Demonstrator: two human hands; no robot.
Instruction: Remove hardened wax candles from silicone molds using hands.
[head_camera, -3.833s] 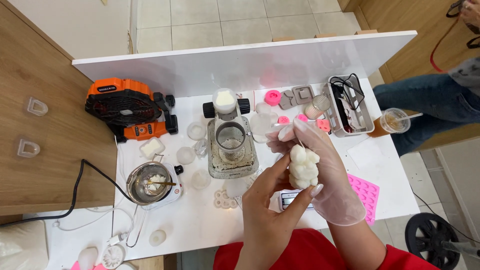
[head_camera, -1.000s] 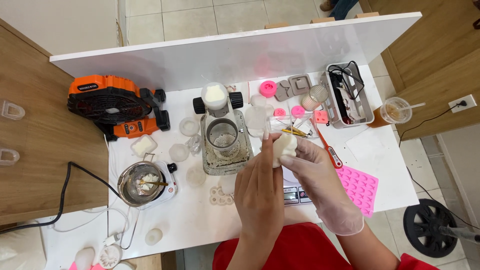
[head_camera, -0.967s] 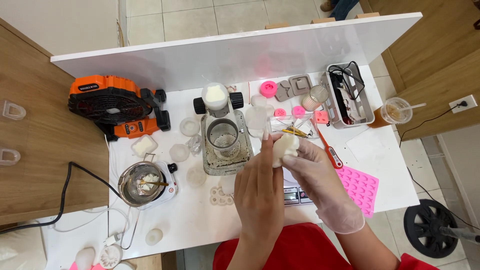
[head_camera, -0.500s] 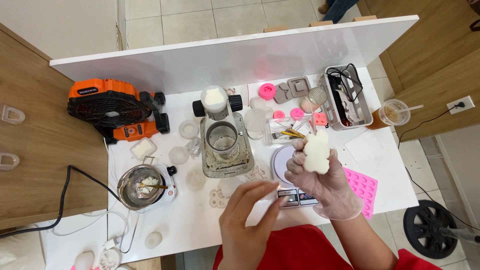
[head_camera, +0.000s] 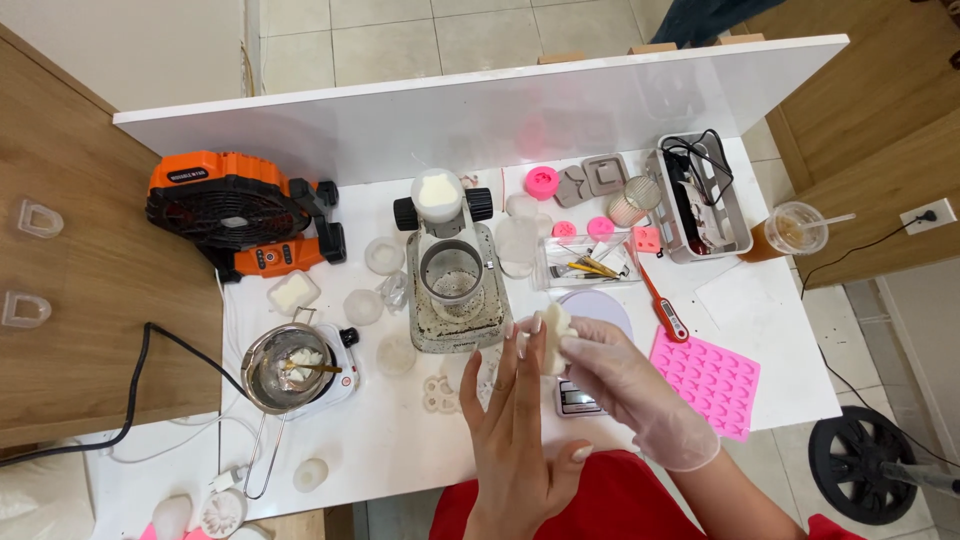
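My right hand, in a clear glove, pinches a lumpy white wax shape above the small digital scale. Bare and with fingers stretched out, my left hand touches the wax shape's left side with its fingertips. A round white lid lies just behind the hands. To the left of my left hand small white flower-shaped pieces rest on the white table.
A grey press with a metal cup stands in the middle. A pot on a small hot plate sits front left, an orange fan back left. A pink silicone mould, a red thermometer, a tool tray and an iced drink lie right.
Both hands came down from beside the press toward the scale. My left hand let go for a moment, then returned to the wax shape with fingers spread.
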